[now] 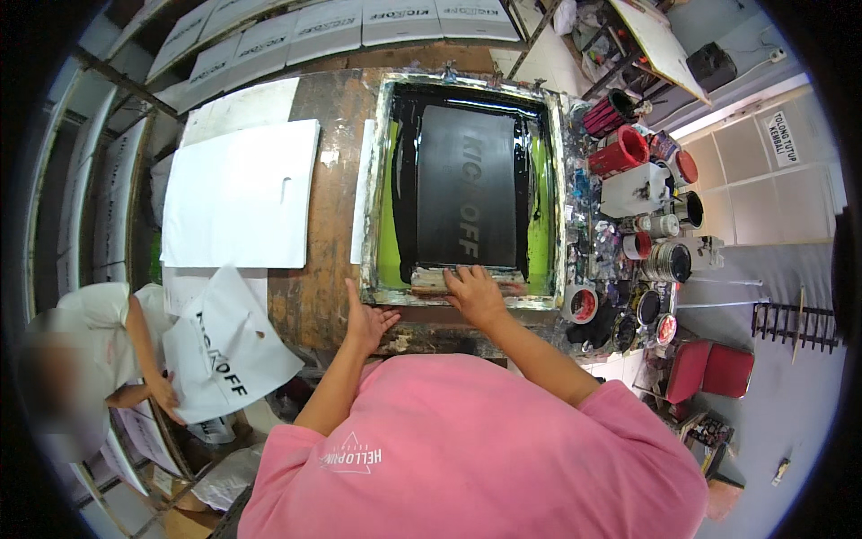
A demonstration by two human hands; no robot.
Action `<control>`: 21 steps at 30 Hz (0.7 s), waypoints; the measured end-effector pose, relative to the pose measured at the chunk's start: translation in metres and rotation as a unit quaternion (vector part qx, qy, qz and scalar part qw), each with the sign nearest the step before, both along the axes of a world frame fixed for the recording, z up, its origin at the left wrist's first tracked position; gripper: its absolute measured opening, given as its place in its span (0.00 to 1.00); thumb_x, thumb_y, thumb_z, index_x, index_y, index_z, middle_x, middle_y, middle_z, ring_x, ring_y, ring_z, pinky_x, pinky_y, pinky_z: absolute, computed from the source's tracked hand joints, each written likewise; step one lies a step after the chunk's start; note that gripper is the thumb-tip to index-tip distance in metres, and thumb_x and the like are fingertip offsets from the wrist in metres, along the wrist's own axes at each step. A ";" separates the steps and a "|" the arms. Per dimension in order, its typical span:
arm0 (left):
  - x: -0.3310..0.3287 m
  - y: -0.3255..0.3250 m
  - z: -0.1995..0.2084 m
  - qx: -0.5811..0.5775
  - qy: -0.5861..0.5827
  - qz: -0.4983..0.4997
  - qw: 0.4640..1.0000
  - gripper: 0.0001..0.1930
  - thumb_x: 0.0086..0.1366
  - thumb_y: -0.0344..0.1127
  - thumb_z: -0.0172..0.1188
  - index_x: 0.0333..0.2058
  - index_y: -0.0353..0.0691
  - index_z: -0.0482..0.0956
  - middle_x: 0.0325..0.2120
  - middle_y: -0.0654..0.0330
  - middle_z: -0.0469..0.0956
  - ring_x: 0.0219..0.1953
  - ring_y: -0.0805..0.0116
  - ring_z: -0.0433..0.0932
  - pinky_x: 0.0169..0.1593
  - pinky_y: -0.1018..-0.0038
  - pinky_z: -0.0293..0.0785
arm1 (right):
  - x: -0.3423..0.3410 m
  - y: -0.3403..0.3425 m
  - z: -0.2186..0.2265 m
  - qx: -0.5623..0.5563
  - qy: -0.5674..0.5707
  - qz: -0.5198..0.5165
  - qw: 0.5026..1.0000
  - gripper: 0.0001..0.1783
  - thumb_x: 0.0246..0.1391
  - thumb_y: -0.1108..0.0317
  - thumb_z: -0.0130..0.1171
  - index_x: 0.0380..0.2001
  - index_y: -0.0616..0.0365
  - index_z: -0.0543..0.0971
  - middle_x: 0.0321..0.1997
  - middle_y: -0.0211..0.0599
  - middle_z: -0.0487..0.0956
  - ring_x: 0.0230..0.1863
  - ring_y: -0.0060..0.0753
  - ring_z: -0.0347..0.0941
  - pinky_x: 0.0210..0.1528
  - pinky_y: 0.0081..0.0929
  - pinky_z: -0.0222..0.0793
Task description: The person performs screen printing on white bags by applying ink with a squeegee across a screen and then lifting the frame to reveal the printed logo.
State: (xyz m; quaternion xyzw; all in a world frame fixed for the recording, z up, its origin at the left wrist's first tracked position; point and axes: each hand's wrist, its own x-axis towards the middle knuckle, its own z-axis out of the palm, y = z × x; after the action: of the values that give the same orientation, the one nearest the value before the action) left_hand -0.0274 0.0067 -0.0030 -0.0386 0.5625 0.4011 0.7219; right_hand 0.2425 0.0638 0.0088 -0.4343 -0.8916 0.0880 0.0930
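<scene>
Squeegee [467, 277] under right hand [474, 292] — touching

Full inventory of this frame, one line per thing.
printing screen frame: 1, green mesh with black ink, centre of table
squeegee: 1, ink-stained, at near edge of frame
white bags: a stack, table left
printed bag: 1, white, held by co-worker at left
ink cans: several, red and black, right of frame
worktable: 1, brown, ink-stained
left hand: on near left corner of frame
right hand: on squeegee
</scene>
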 end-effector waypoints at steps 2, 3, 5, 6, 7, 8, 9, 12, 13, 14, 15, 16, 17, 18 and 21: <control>-0.001 -0.001 0.000 0.004 0.000 -0.021 1.000 0.73 0.53 0.94 0.37 0.75 0.27 0.43 0.70 0.31 0.56 0.69 0.40 0.65 0.70 0.53 0.64 | -0.002 0.022 -0.003 -0.032 0.009 0.003 0.999 0.33 0.51 0.56 0.72 0.59 0.55 0.77 0.49 0.40 0.78 0.52 0.47 0.73 0.57 0.46 0.73; -0.002 -0.001 0.000 -0.003 0.005 -0.023 1.000 0.73 0.53 0.94 0.37 0.75 0.28 0.45 0.70 0.32 0.58 0.68 0.40 0.66 0.69 0.54 0.65 | -0.003 0.037 -0.004 -0.047 0.012 0.005 0.999 0.33 0.51 0.56 0.72 0.59 0.55 0.77 0.49 0.40 0.78 0.52 0.48 0.73 0.57 0.47 0.72; -0.003 0.002 -0.007 -0.015 -0.004 -0.023 1.000 0.71 0.54 0.94 0.35 0.75 0.30 0.47 0.68 0.33 0.61 0.67 0.41 0.68 0.68 0.54 0.65 | -0.008 0.075 -0.007 -0.022 0.012 -0.002 1.000 0.33 0.50 0.56 0.72 0.59 0.55 0.77 0.49 0.40 0.78 0.52 0.48 0.73 0.57 0.47 0.72; -0.002 -0.002 -0.010 -0.014 -0.009 -0.027 0.999 0.71 0.54 0.94 0.35 0.75 0.30 0.48 0.68 0.33 0.61 0.66 0.41 0.68 0.68 0.55 0.65 | -0.011 0.093 -0.009 -0.010 0.013 -0.005 1.000 0.33 0.50 0.56 0.72 0.59 0.55 0.77 0.49 0.40 0.78 0.51 0.48 0.73 0.57 0.47 0.71; -0.002 -0.001 -0.006 -0.009 -0.011 -0.032 0.999 0.71 0.54 0.94 0.34 0.74 0.30 0.48 0.67 0.33 0.62 0.66 0.41 0.68 0.68 0.55 0.65 | -0.015 0.114 -0.012 0.002 0.012 -0.005 1.000 0.33 0.50 0.56 0.72 0.59 0.55 0.77 0.49 0.40 0.78 0.51 0.48 0.73 0.57 0.47 0.71; -0.003 0.001 -0.004 -0.004 -0.011 -0.039 0.999 0.71 0.54 0.94 0.34 0.74 0.29 0.49 0.67 0.34 0.62 0.66 0.42 0.68 0.68 0.55 0.65 | -0.018 0.134 -0.015 0.015 0.013 -0.008 1.000 0.33 0.50 0.56 0.72 0.59 0.55 0.77 0.49 0.40 0.78 0.51 0.48 0.73 0.57 0.46 0.71; -0.003 0.000 -0.011 -0.020 -0.014 -0.019 1.000 0.70 0.54 0.94 0.34 0.74 0.30 0.50 0.67 0.35 0.63 0.65 0.42 0.68 0.67 0.55 0.66 | -0.022 0.155 -0.018 0.028 0.013 -0.010 0.999 0.33 0.50 0.56 0.72 0.59 0.55 0.77 0.48 0.41 0.77 0.51 0.48 0.73 0.57 0.46 0.71; -0.008 -0.005 -0.021 -0.037 -0.047 0.000 0.998 0.69 0.54 0.94 0.33 0.74 0.32 0.51 0.66 0.38 0.64 0.64 0.43 0.69 0.67 0.55 0.67 | -0.032 0.227 -0.023 0.065 0.023 -0.018 0.997 0.32 0.48 0.59 0.74 0.57 0.52 0.78 0.48 0.38 0.77 0.49 0.47 0.74 0.52 0.43 0.74; -0.012 -0.006 -0.024 -0.026 -0.058 -0.013 0.998 0.70 0.54 0.94 0.33 0.74 0.31 0.49 0.67 0.38 0.63 0.64 0.43 0.69 0.67 0.54 0.67 | -0.033 0.250 -0.026 0.062 0.025 -0.028 0.997 0.30 0.50 0.58 0.73 0.56 0.52 0.78 0.47 0.39 0.77 0.51 0.48 0.74 0.54 0.45 0.73; -0.014 -0.004 -0.023 -0.017 -0.058 -0.024 0.998 0.70 0.54 0.94 0.34 0.74 0.31 0.49 0.67 0.38 0.63 0.64 0.43 0.69 0.67 0.54 0.67 | -0.033 0.273 -0.030 0.060 0.028 -0.037 0.997 0.28 0.51 0.56 0.71 0.55 0.52 0.78 0.47 0.40 0.77 0.52 0.49 0.74 0.56 0.47 0.72; -0.015 -0.002 -0.020 -0.008 -0.058 -0.036 0.998 0.70 0.54 0.94 0.34 0.74 0.30 0.49 0.67 0.38 0.63 0.64 0.43 0.69 0.67 0.54 0.67 | -0.033 0.295 -0.033 0.057 0.018 -0.049 0.997 0.27 0.53 0.55 0.70 0.56 0.48 0.78 0.47 0.39 0.77 0.53 0.49 0.74 0.56 0.47 0.74; -0.015 0.000 -0.018 0.003 -0.059 -0.048 0.997 0.70 0.54 0.94 0.34 0.74 0.30 0.50 0.66 0.38 0.64 0.64 0.44 0.69 0.67 0.54 0.67 | -0.032 0.312 -0.033 0.047 0.016 -0.052 0.997 0.26 0.54 0.54 0.70 0.55 0.47 0.78 0.48 0.39 0.77 0.54 0.49 0.74 0.55 0.48 0.74; -0.014 -0.001 -0.020 -0.001 -0.039 -0.059 0.997 0.69 0.54 0.94 0.34 0.73 0.31 0.52 0.65 0.39 0.67 0.63 0.46 0.71 0.67 0.54 0.67 | -0.033 0.328 -0.028 0.039 0.011 -0.052 0.998 0.25 0.55 0.54 0.69 0.55 0.47 0.78 0.48 0.38 0.77 0.54 0.49 0.74 0.55 0.48 0.75; -0.013 -0.001 -0.023 -0.031 -0.033 -0.038 0.998 0.69 0.54 0.94 0.34 0.74 0.32 0.52 0.65 0.39 0.66 0.63 0.46 0.70 0.67 0.54 0.66 | -0.034 0.338 -0.023 0.032 0.008 -0.053 0.998 0.24 0.55 0.54 0.68 0.54 0.46 0.78 0.48 0.37 0.77 0.55 0.49 0.74 0.54 0.48 0.75; -0.016 -0.003 -0.028 -0.011 -0.070 -0.044 0.997 0.72 0.53 0.94 0.35 0.75 0.31 0.45 0.70 0.35 0.57 0.68 0.39 0.65 0.70 0.52 0.63 | -0.030 0.352 -0.004 0.002 -0.028 -0.030 0.999 0.22 0.60 0.46 0.64 0.51 0.46 0.81 0.47 0.39 0.80 0.54 0.50 0.76 0.51 0.48 0.77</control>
State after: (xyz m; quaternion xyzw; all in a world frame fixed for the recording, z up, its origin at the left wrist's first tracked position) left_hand -0.0437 0.0032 -0.0308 -0.0497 0.5162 0.3590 0.7760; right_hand 0.2128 0.4160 0.0053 -0.4628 -0.8807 0.0713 0.0712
